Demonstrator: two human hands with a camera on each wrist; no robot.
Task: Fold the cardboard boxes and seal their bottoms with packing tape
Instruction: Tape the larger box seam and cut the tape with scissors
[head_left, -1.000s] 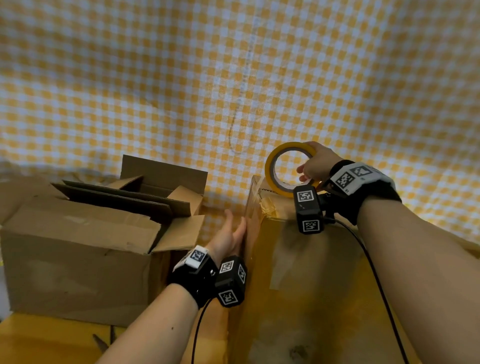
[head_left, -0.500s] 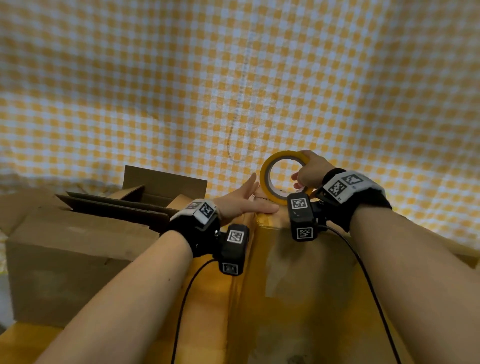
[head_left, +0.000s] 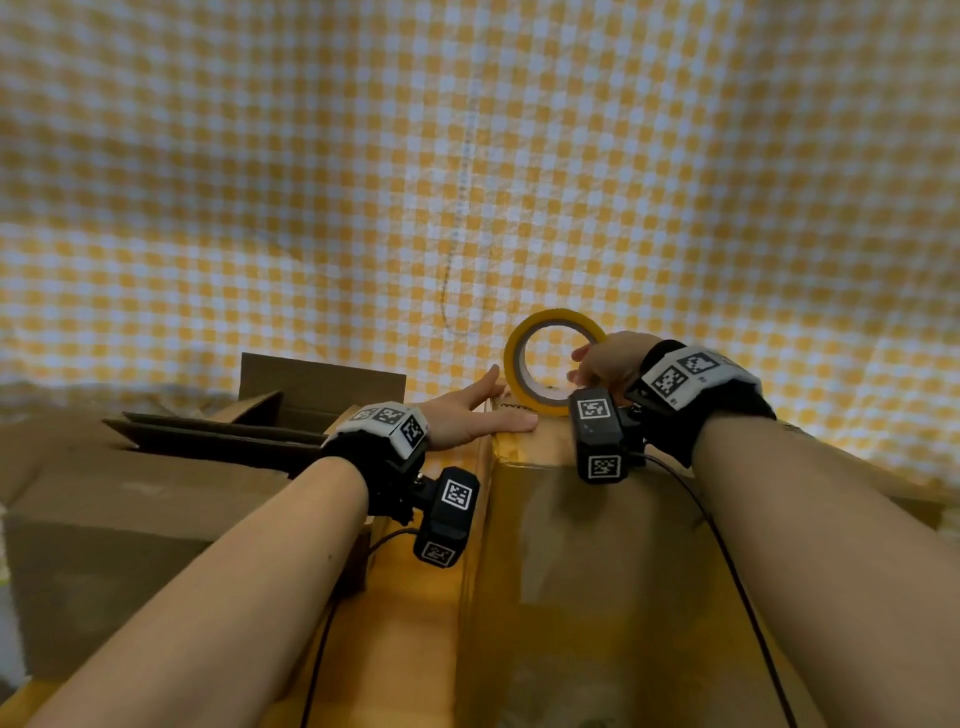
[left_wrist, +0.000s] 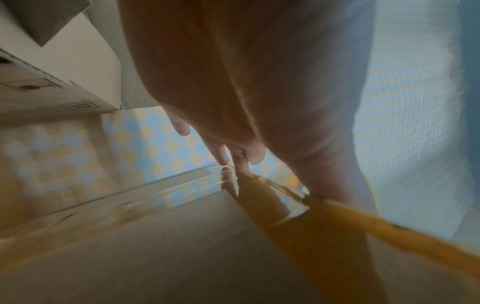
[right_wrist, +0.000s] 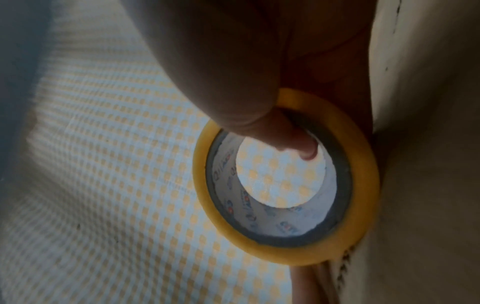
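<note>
A tall cardboard box (head_left: 623, 571) stands in front of me, its upturned face running away from me. My right hand (head_left: 605, 364) grips a yellow roll of packing tape (head_left: 524, 384) at the box's far edge, a finger hooked through its core (right_wrist: 306, 152). The roll (right_wrist: 363, 185) leans against the cardboard. My left hand (head_left: 483, 410) lies flat with straight fingers on the far left corner of the box, pressing a shiny strip of tape (left_wrist: 272, 197). Its fingertips (left_wrist: 226, 160) touch the tape's end.
A second cardboard box (head_left: 130, 499) with open flaps stands to the left, close to the tall one. A narrow gap of yellow tabletop (head_left: 405, 623) runs between them. A yellow-and-white checked cloth (head_left: 467, 182) hangs behind everything.
My left hand rose from the box's left side to its far top corner and now lies flat there. The right hand and tape roll stayed at the far edge, sinking slightly.
</note>
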